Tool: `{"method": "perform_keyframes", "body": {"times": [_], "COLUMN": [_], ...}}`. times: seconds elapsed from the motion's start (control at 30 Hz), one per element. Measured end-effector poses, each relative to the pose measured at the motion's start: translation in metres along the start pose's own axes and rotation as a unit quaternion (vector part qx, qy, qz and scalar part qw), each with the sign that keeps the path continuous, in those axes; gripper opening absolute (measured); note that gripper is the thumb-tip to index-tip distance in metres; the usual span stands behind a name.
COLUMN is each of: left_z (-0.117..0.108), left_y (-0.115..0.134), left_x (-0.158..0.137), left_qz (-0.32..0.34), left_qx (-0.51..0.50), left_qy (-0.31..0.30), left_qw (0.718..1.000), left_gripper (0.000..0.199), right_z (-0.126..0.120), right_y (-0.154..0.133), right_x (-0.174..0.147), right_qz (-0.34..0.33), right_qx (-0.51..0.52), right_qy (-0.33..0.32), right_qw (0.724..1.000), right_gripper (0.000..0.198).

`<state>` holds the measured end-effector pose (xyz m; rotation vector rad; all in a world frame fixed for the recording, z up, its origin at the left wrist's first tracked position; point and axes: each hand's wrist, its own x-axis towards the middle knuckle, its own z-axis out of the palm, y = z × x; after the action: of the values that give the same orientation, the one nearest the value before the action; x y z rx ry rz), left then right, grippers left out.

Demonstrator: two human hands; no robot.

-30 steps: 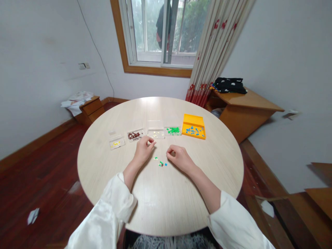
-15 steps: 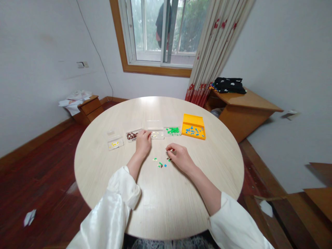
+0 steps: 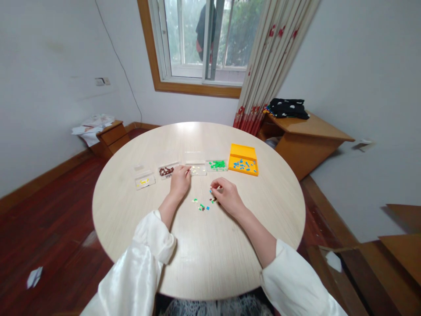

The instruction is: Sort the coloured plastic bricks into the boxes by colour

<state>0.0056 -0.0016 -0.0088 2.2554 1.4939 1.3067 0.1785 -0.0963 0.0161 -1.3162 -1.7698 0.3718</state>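
Blue at the fingertips — a small blue piece [image 3: 210, 191], new in the head view, apparently pinched by the right hand [image 3: 225, 195], thumb and finger drawn together over the round table [image 3: 197, 254]. Just below, close to that same hand, dark brown pieces [image 3: 215, 199], out of sight a second ago, now showing. Left hand [image 3: 179, 181], from between boxes and loose pieces [image 3: 201, 206], gone out to the clear box [image 3: 200, 174] of cream bits — fingers bent together at its edge, cannot tell whether gripping anything. Meaning, by judgement: both hands occupied, one with a piece, one at a box. Pointing which way? Too small to tell; long axis likewise unreadable. Right beside the loose pieces, a blue square [image 3: 208, 208].
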Motion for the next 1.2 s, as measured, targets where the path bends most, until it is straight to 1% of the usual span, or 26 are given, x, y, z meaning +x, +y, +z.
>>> {"method": "perform_keyframes", "body": {"times": [0.07,0.13,0.23,0.33,0.4,0.57,0.67,0.83,0.97,1.2], "left_z": [-0.004,-0.008,-0.012,-0.013,-0.014,-0.020,-0.022,-0.023,-0.024,-0.024], "left_y": [0.007,0.015,0.028,0.041,0.048,0.056,0.056,0.055,0.055,0.053], "left_x": [-0.003,-0.007,-0.011,-0.014,-0.016,-0.019,-0.019,-0.017,-0.016,-0.015], "left_qz": [-0.008,-0.030,-0.087,-0.134,-0.157,-0.185,-0.197,-0.211,-0.222,-0.246], "left_qx": [-0.031,-0.070,-0.143,-0.231,-0.272,-0.341,-0.376,-0.410,-0.418,-0.431], "left_qy": [-0.012,-0.032,-0.091,-0.183,-0.233,-0.303,-0.313,-0.310,-0.306,-0.295], "left_qw": [0.999,0.997,0.982,0.946,0.920,0.870,0.849,0.831,0.826,0.816], "left_gripper": [0.019,0.016,0.019,0.027,0.032,0.039,0.037,0.032,0.031,0.036], "right_z": [0.000,-0.001,-0.001,-0.001,-0.001,0.001,0.001,0.001,0.001,0.001], "right_y": [0.001,0.001,0.001,0.001,0.001,0.001,0.002,0.003,0.003,0.001], "right_x": [0.000,0.001,0.001,0.002,0.002,0.001,0.001,0.001,0.000,-0.001], "right_qz": [0.014,0.026,0.029,0.016,0.009,0.002,-0.007,-0.026,-0.042,-0.048], "right_qx": [0.003,0.003,0.005,0.007,0.009,0.019,0.031,0.041,0.028,0.030], "right_qy": [0.008,0.016,0.030,0.050,0.060,0.054,0.042,0.035,0.033,0.029], "right_qw": [1.000,1.000,0.999,0.999,0.998,0.998,0.999,0.998,0.998,0.998], "right_gripper": [0.009,0.007,0.005,0.006,0.009,0.015,0.019,0.022,0.024,0.026]}}
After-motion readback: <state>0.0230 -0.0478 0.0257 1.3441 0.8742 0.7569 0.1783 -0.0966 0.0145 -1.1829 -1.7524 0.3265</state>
